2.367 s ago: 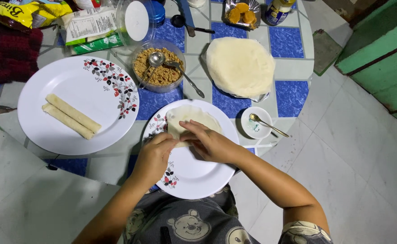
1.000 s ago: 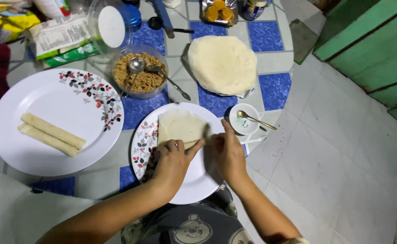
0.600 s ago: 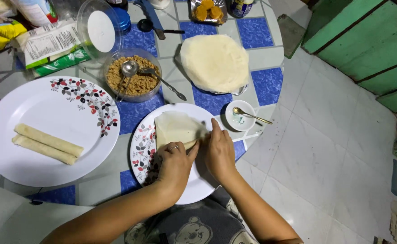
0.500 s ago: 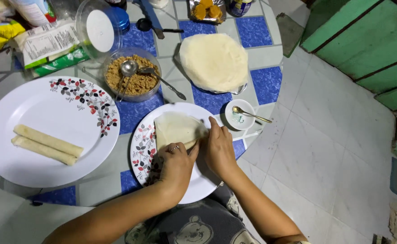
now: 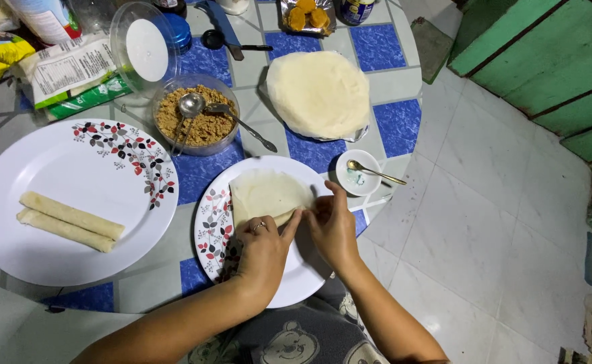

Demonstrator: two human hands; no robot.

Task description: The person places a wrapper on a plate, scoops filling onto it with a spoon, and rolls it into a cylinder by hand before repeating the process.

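Head view, single frame.

Item 1. Wrapper: thin pale sheet, partly folded, lying on the small floral plate at centre frame. Its near edge is turned up where both hands meet it.

Item 2. Left hand: lower centre, ring on one finger, fingers curled down onto the wrapper's near edge, thumb reaching toward the other hand. It pinches the fold rather than lying flat.

Item 3. Right hand: just right of the left, fingertips bent and pressing the wrapper's right corner; thumb tip touches the sheet.

Item 4. Large floral plate, left of frame: two finished rolls lie side by side, touching.

Item 5. Clear bowl of brown filling, upper centre, with two spoons resting in it; its lid leans behind.

Item 6. Stack of round wrappers, upper centre-right.

Item 7. Small white dish with a spoon, just right of the small plate, near the table edge.

Risks, as judged:
- The sheet looks thin; an uneven pull between the two hands could tear it at the fold.
- A loose tuck would likely let filling escape from the open ends.
- The right wrist sits close to the small dish; a sideways sweep could knock it off the table edge.
- The small plate overhangs toward the lap; heavy downward pressing might tip it.
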